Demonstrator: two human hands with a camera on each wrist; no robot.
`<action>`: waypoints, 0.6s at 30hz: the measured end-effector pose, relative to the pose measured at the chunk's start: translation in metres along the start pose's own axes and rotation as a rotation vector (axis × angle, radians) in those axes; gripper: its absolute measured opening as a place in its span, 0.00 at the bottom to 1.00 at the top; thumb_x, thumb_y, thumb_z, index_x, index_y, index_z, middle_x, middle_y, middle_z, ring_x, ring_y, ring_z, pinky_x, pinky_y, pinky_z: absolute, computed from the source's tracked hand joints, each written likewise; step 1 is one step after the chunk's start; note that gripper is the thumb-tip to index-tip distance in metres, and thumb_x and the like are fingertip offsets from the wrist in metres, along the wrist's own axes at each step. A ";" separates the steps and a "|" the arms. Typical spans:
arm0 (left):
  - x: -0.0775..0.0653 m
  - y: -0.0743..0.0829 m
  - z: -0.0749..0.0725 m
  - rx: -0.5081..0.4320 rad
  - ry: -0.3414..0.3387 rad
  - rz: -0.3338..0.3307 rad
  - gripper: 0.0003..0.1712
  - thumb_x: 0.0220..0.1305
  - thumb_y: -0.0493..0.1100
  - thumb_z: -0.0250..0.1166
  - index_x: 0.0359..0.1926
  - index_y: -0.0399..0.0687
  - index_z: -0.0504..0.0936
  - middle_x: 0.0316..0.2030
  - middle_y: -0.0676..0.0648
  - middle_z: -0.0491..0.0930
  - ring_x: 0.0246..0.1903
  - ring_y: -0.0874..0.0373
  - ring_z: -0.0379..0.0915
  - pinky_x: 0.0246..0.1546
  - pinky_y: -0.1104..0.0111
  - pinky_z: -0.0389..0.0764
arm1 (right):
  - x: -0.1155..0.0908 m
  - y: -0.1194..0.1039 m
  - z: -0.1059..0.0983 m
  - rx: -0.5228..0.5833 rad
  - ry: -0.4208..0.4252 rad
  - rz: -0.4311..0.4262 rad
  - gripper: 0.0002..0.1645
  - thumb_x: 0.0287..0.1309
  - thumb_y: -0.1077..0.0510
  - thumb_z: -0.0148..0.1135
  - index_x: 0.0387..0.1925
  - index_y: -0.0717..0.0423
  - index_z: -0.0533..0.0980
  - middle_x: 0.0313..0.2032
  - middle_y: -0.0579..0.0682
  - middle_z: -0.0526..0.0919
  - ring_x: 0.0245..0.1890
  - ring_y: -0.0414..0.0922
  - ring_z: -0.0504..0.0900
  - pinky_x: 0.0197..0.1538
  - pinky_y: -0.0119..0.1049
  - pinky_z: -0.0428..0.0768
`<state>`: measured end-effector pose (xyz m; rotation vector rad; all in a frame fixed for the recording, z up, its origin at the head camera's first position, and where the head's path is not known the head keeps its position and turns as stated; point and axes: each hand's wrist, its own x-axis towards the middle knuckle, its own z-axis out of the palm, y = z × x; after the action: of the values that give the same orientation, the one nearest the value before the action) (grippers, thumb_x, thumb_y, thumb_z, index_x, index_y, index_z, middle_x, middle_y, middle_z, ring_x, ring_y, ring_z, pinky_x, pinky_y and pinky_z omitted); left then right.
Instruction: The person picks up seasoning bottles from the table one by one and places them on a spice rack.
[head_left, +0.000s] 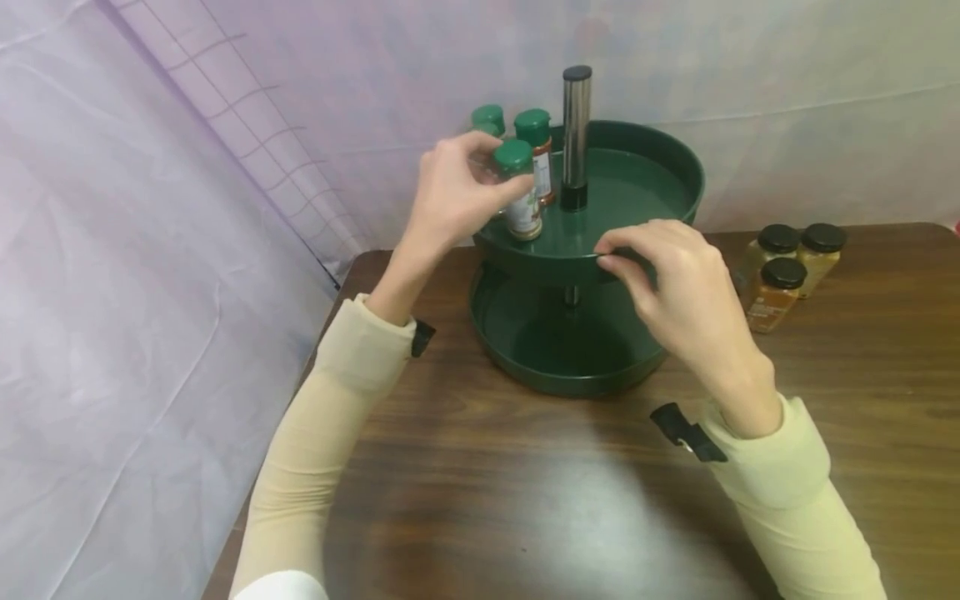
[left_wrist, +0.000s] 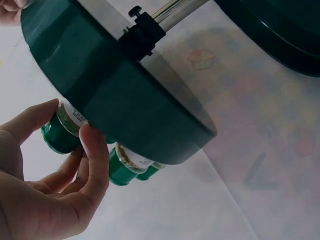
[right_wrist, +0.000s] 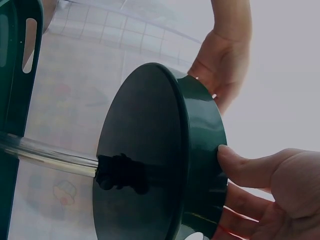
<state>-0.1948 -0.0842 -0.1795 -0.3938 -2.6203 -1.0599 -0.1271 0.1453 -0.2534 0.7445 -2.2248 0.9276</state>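
Note:
My left hand (head_left: 452, 193) grips a spice jar (head_left: 525, 215) with a green cap between thumb and fingers. That jar stands on the front left of the upper tray (head_left: 637, 187) of a dark green two-tier stand, its base at or just above the tray floor. Behind it are a green-capped jar with reddish contents (head_left: 543, 171) and another green-capped jar (head_left: 488, 116), partly covered by the hand. At the tray's front rim, my right hand (head_left: 682, 283) pinches the edge between thumb and fingers; the right wrist view shows the thumb (right_wrist: 242, 165) on the rim's outside.
A chrome post (head_left: 576, 133) rises through the stand's middle. Below is the lower tray (head_left: 570, 383), resting on the brown wooden table (head_left: 480, 483). Three black-lidded spice jars (head_left: 776, 302) are grouped to the right. Pale cloth (head_left: 750, 108) hangs behind and at the left.

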 end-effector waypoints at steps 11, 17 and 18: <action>0.002 -0.007 0.002 0.024 -0.035 -0.018 0.25 0.63 0.51 0.71 0.56 0.43 0.82 0.44 0.48 0.86 0.39 0.61 0.82 0.40 0.68 0.81 | 0.000 -0.001 0.001 0.003 -0.011 0.011 0.06 0.62 0.64 0.68 0.41 0.59 0.85 0.37 0.54 0.87 0.42 0.53 0.81 0.52 0.50 0.75; 0.000 -0.009 0.003 0.025 -0.022 -0.020 0.28 0.62 0.53 0.72 0.59 0.43 0.81 0.46 0.48 0.86 0.40 0.62 0.82 0.41 0.69 0.81 | 0.000 0.000 0.002 0.007 -0.019 0.014 0.06 0.62 0.64 0.68 0.41 0.59 0.85 0.38 0.54 0.87 0.42 0.52 0.81 0.51 0.50 0.75; 0.000 -0.009 0.003 0.024 -0.017 -0.017 0.29 0.62 0.53 0.72 0.59 0.43 0.81 0.47 0.48 0.86 0.41 0.61 0.82 0.41 0.69 0.81 | 0.000 0.000 0.001 0.007 -0.019 0.014 0.06 0.62 0.64 0.68 0.41 0.59 0.85 0.38 0.53 0.87 0.42 0.52 0.81 0.51 0.50 0.75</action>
<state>-0.1982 -0.0885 -0.1877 -0.3771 -2.6540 -1.0336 -0.1273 0.1444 -0.2545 0.7454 -2.2473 0.9391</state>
